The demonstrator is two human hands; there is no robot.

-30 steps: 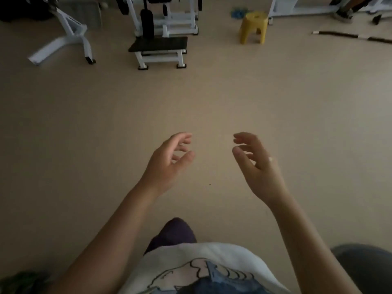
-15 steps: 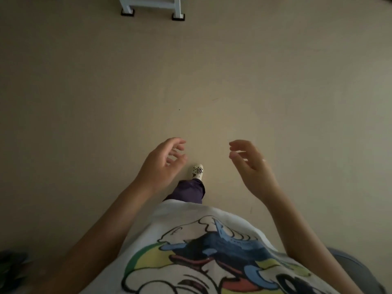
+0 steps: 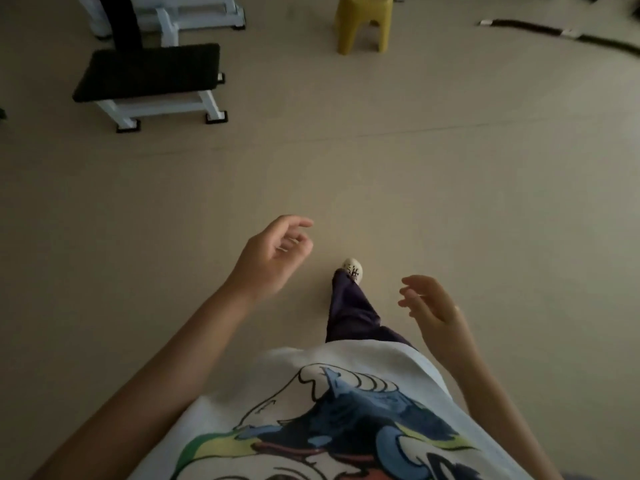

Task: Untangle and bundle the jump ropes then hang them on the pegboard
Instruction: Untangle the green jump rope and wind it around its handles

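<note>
- Two bare hands are hovering above the beige floor (image 3: 450, 188), neither one touching or carrying anything.
- The left hand (image 3: 270, 258) is hanging in mid-air with its fingers (image 3: 298, 225) loosely curled and relaxed, gripping nothing, its palm turned toward the right.
- The right hand (image 3: 433, 306) is floating lower and nearer the body, its fingers (image 3: 412, 284) gently bent and spread a little, likewise gripping nothing.
- Between the two hands a leg in dark purple trousers (image 3: 349, 313) is reaching forward, and a white shoe (image 3: 354, 269) with a dark pattern is resting on the floor at its end.
- A white T-shirt (image 3: 346, 375) with a colourful cartoon print is filling the near edge of the view.
- Toward the far left corner of the floor a black padded bench (image 3: 149, 71) on a white frame is standing, with more white gym equipment (image 3: 194, 12) behind it.
- A yellow plastic stool (image 3: 363, 26) is standing at the far edge, well apart from the bench.
- A long dark strip with pale bands (image 3: 540, 29) is lying curved on the floor near the far right corner; I cannot tell whether it is a jump rope.
- No rope or pegboard is showing plainly, so the task's things are lying out of sight.
</note>
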